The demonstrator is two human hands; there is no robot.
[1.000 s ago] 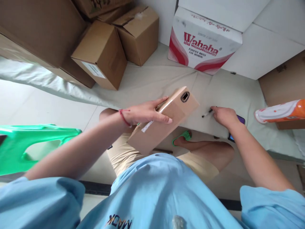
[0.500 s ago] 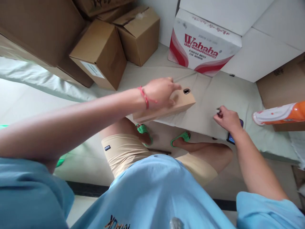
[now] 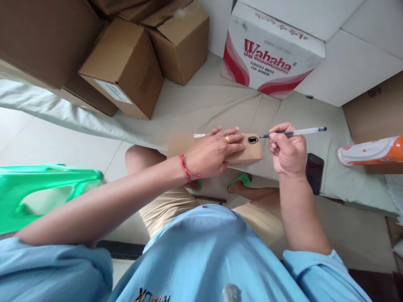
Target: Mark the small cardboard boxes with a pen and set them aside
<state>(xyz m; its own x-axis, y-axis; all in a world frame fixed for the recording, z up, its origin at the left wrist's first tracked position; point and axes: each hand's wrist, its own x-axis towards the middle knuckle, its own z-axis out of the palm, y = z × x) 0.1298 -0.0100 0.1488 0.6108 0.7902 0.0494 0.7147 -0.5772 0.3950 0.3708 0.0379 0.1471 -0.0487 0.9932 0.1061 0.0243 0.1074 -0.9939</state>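
A small brown cardboard box (image 3: 252, 156) lies at the front edge of the cloth-covered surface. Its top has a dark-rimmed oval hole (image 3: 253, 140) near the right end. My left hand (image 3: 214, 153) rests on the box, fingers stretched flat across the top, with a gold ring and a red string bracelet (image 3: 185, 168). In my right hand (image 3: 288, 149) a pen (image 3: 305, 131) with a clear barrel is pinched, its dark tip at the box's right end beside the hole. A dark phone (image 3: 314, 174) lies just right of my right wrist.
Cardboard boxes (image 3: 126, 63) stand at the back left. A white and red Wahaba carton (image 3: 270, 58) is behind the small box, against white panels. An orange and white cylinder (image 3: 371, 150) lies on the right. A green plastic stool (image 3: 47, 178) stands on the floor at left.
My left hand has come down flat on the box. My right hand has moved left and up to the box's right end, the pen now plainly visible in it. The phone is uncovered.
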